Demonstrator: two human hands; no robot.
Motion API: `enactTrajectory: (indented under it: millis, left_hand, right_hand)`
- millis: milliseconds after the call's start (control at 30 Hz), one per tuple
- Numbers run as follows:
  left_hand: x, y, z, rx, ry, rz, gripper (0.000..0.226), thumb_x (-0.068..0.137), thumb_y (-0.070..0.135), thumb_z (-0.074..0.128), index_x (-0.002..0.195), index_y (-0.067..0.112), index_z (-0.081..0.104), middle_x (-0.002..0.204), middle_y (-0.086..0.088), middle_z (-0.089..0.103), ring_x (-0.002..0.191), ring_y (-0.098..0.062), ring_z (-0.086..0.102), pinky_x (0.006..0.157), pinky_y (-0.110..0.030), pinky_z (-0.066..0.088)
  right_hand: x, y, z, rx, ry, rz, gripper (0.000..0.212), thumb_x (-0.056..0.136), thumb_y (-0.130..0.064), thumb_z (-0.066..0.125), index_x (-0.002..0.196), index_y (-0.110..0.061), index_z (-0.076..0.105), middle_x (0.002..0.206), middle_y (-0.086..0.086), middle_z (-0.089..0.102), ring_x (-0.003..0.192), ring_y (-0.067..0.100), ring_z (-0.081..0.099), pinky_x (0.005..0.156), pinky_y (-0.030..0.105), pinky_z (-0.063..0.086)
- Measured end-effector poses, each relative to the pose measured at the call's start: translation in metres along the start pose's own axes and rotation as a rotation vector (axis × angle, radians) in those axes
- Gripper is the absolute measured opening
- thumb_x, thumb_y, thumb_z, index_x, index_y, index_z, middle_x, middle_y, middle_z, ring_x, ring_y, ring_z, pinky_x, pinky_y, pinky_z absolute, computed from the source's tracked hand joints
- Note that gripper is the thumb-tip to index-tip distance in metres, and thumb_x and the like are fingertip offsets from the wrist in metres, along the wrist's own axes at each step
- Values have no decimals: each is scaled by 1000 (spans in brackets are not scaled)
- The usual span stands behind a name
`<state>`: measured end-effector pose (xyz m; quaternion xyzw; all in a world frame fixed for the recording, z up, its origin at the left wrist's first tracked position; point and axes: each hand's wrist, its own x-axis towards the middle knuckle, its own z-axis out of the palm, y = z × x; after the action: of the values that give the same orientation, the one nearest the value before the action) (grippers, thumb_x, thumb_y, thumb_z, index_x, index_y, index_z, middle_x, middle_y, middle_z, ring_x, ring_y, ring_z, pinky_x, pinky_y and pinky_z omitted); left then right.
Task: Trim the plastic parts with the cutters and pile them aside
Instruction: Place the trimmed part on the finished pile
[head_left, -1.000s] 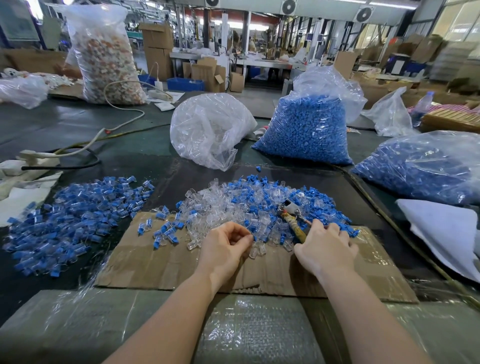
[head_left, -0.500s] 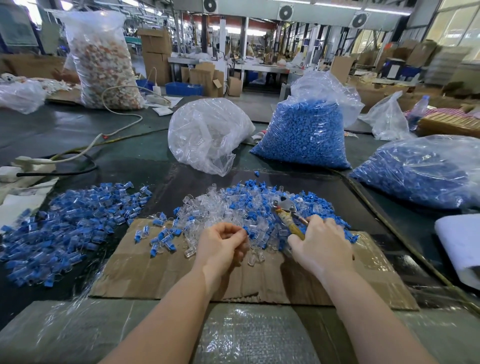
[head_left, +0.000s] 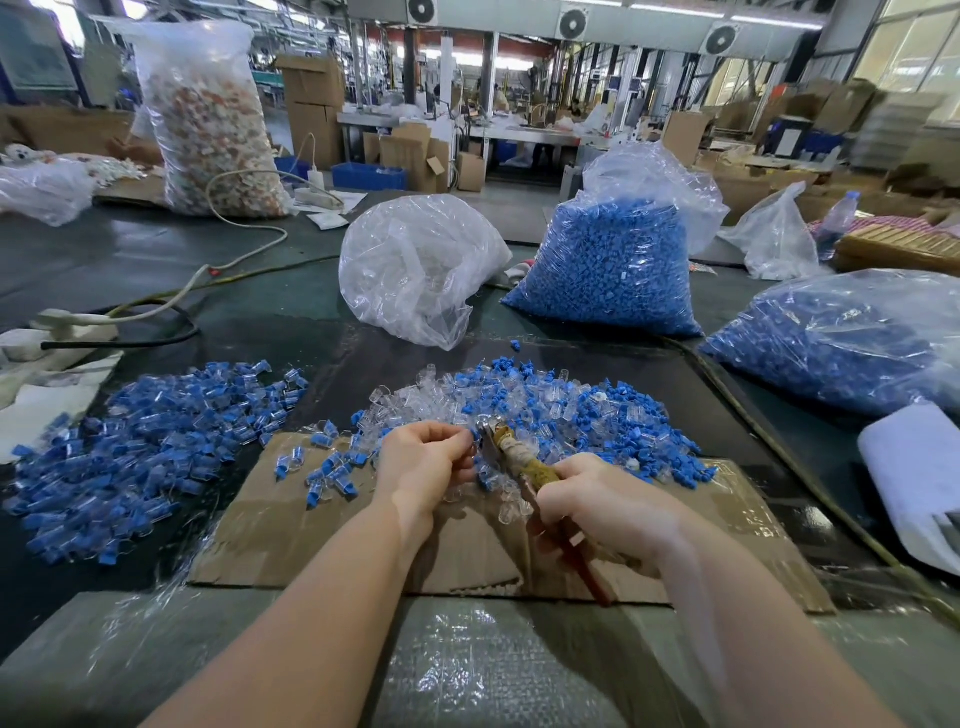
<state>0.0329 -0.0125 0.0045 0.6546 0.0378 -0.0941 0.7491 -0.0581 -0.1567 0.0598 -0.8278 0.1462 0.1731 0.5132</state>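
You're mid-trim: your left hand (head_left: 423, 457) pinches a small part, too small to make out, at the cutters (head_left: 511, 457) gripped in your right hand (head_left: 602, 501), so next squeeze, then toss it onto the left pile (head_left: 150, 447).

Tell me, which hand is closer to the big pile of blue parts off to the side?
Left. The left hand is just right of the side pile; the right hand, gripping the cutters, is farther right.

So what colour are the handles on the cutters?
The cutters have red handles, one wrapped in yellowish-tan tape near the head; seen in the head view.
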Motion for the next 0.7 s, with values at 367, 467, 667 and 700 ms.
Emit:
enactTrajectory:
  millis: [367,467,667,700]
  left_hand:
    - [-3,1,1,70,7,-7,6,86,4,62,80,4,65,67,-9,64,53,-12,61,50,-20,49]
    - [-6,1,3,83,-1,13,5,86,4,63,81,3,65,68,-9,64,52,-10,60,48,-17,49]
    - [-7,4,4,70,20,-5,6,86,3,62,80,3,64,69,-10,63,54,-12,59,48,-18,49]
    - [-7,4,4,73,21,-10,6,86,3,62,81,3,64,69,-10,63,53,-12,59,47,-18,50]
  right_hand:
    - [-6,-5,1,-151,-22,-23,7,77,-8,47,81,-13,44,82,11,49,74,22,48,69,35,34]
    - [-7,-7,2,-144,-46,-31,7,78,-8,46,82,-13,43,84,11,47,76,22,45,70,36,32]
    - [-12,-10,2,-185,-52,-47,7,81,-6,45,81,-14,44,84,9,47,76,20,45,69,33,34]
    - [-13,-11,2,-186,-51,-50,8,81,-6,45,80,-14,44,83,9,47,76,20,45,68,33,34]
